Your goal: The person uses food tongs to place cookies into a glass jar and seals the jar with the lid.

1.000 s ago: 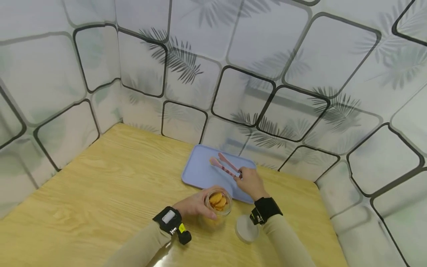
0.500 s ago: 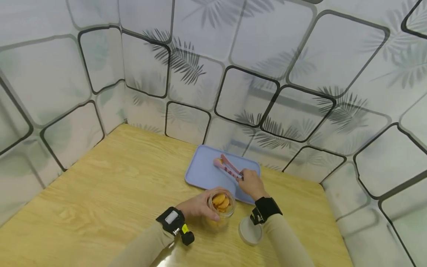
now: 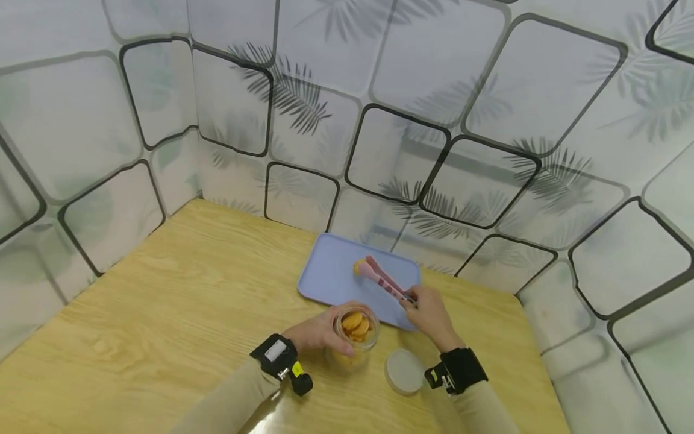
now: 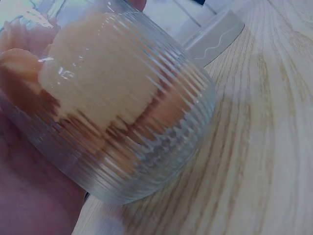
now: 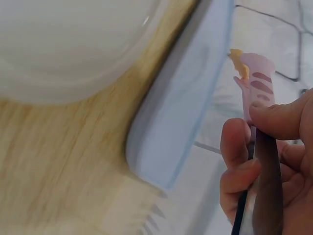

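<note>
My left hand [image 3: 320,333] grips a ribbed glass jar [image 4: 117,112] by its side, fingers and thumb around it. Round orange-yellow chips [image 3: 355,324] lie inside the jar, visible through its open mouth. In my right hand [image 3: 434,313] is a pair of tongs [image 3: 382,280] with pink, paw-like tips, pinched between thumb and fingers. The tips hold a yellow chip [image 5: 239,62] above a light blue tray [image 3: 331,277]. In the right wrist view, metal handles of the tongs run down through the palm.
A pale round lid [image 3: 404,372] lies on the wooden table [image 3: 162,313], right of the jar. Behind the tray, a patterned curtain [image 3: 303,199] hangs at the table's back edge.
My right hand has shifted right and a little nearer, taking the tongs and chip along. The arms of the tongs have drawn closer together. My left hand and the jar stay in place.
</note>
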`<state>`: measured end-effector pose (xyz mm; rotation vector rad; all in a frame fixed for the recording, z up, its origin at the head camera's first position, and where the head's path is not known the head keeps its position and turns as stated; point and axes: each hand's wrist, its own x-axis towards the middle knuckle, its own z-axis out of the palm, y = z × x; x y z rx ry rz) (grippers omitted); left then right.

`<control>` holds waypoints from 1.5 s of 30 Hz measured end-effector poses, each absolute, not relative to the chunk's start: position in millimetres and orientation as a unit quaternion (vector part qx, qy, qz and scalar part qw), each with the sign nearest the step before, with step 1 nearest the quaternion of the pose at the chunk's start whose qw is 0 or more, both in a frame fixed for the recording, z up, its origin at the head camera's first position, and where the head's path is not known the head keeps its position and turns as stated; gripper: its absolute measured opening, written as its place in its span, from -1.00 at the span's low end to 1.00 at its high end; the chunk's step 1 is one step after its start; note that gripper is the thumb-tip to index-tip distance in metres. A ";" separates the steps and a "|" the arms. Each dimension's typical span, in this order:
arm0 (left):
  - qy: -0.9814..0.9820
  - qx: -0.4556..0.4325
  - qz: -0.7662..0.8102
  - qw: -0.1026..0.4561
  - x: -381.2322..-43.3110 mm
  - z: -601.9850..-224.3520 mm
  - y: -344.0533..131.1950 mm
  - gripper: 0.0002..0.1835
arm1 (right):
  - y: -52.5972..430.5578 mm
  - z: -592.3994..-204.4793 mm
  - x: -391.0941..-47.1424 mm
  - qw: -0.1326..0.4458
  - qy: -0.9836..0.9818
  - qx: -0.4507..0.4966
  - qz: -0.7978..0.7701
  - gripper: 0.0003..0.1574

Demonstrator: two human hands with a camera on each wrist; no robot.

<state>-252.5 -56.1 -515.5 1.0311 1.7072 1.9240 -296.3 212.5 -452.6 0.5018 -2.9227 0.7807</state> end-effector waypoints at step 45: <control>0.602 0.362 0.667 0.248 -260.4 -511.4 -66.1 0.08 | 264.7 -359.4 -198.4 0.015 -0.889 0.368 0.270 -0.70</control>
